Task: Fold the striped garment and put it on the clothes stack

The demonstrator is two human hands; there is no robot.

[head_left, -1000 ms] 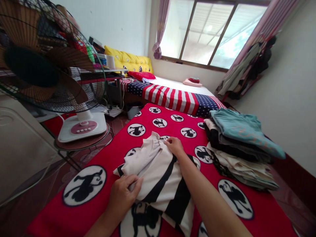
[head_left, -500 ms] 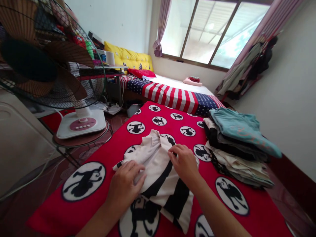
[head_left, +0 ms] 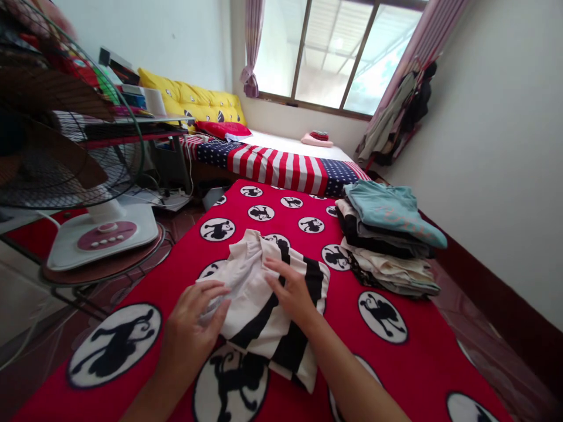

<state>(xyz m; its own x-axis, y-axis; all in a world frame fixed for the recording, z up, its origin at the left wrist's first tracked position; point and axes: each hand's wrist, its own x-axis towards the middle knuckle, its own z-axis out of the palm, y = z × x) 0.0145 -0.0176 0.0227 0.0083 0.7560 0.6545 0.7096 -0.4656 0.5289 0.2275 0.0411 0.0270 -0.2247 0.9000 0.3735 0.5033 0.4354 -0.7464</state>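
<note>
view: head camera, looking down at a red blanket (head_left: 352,328) with round monkey prints, spread as the work surface
garment: cream top with black stripes (head_left: 268,293) lay near the middle of the blanket, partly folded, bunched at its far left end, striped part near and right
left hand: left hand (head_left: 189,328) rested on the near left edge of the garment, fingers slightly spread and curled, tips pressing into the cream fabric; looked like a light pinch of a fold, but a true grip could not be told
right hand: right hand (head_left: 290,290) lay flat on the middle of the garment, fingers loosely spread and stretched toward the far left, palm down, holding nothing
step judged: flattening and folding the garment
how to do it well: probably best to keep the right palm pressing as an anchor while the left drew the loose edge over; smooth the bunched far end first so no lump got folded in; line the edges up before pressing the crease
risk: blanket could wrinkle under the push and skew the fold
pile: stack of folded clothes (head_left: 387,246) sat on the right side of the blanket, teal piece on top, well apart from both hands
fan: standing fan (head_left: 65,176) at left on the floor beside the blanket
bed: bed with a flag-print cover (head_left: 281,167) at the far end, below the window (head_left: 334,53)
</note>
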